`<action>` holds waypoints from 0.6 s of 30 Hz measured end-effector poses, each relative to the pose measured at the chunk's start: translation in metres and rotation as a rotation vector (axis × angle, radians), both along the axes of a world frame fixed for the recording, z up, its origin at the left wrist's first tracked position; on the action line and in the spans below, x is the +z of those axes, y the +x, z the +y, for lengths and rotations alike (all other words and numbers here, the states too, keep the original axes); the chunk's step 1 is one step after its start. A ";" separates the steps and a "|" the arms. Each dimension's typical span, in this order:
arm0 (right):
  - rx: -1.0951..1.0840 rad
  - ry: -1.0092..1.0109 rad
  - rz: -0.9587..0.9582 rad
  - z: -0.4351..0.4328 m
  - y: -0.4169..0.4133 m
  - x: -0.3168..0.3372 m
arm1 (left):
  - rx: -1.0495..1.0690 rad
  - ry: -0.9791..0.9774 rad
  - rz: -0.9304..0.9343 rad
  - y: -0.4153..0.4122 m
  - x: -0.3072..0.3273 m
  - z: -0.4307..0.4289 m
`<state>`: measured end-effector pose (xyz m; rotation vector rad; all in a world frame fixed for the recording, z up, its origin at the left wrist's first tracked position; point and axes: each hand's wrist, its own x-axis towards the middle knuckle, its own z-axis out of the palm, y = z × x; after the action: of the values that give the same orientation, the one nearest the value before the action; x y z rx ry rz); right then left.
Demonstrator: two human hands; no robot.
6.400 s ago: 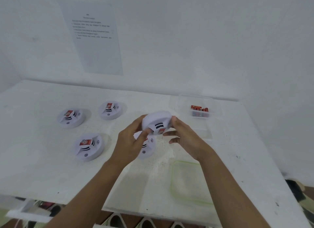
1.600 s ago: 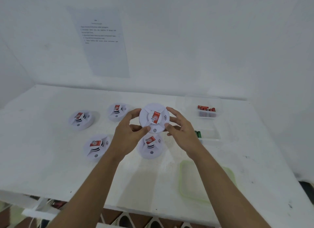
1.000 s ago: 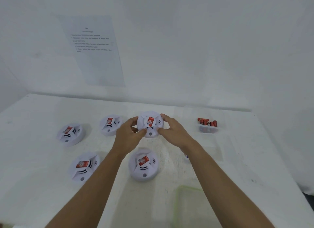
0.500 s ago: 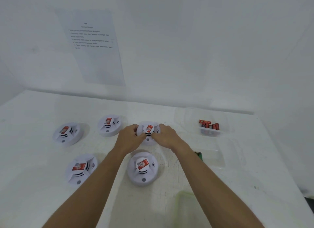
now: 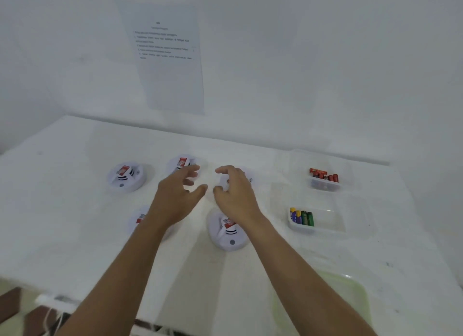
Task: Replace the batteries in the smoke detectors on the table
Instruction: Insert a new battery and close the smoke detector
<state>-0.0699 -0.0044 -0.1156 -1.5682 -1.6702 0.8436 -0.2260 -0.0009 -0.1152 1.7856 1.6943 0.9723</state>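
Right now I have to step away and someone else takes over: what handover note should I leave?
Left hand and right hand are open, holding nothing, above the table. Five smoke detectors lie closed on it; the back-centre one sits under the right hand. The far tray holds red batteries, the near tray green and purple ones. Which detectors are already done cannot be told; check each.

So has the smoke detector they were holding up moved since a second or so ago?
Yes. That smoke detector has gone down from the air onto the table, in the back row left of the red-battery tray. Both the left hand and right hand are open, off it.
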 end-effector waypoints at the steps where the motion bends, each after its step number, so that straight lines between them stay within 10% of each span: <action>1: 0.018 0.009 0.039 -0.006 -0.012 -0.003 | 0.020 0.027 0.008 -0.009 0.001 -0.009; 8: 0.228 0.042 0.118 -0.037 -0.081 -0.034 | 0.280 0.077 0.068 -0.096 -0.032 -0.059; 18: 0.443 -0.087 -0.479 -0.019 -0.117 -0.057 | 0.161 -0.122 0.574 -0.157 -0.086 -0.093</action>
<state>-0.1864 -0.0237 -0.1723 -1.5640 -2.4152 0.8009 -0.3832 -0.0936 -0.2015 1.9893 2.2105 0.4136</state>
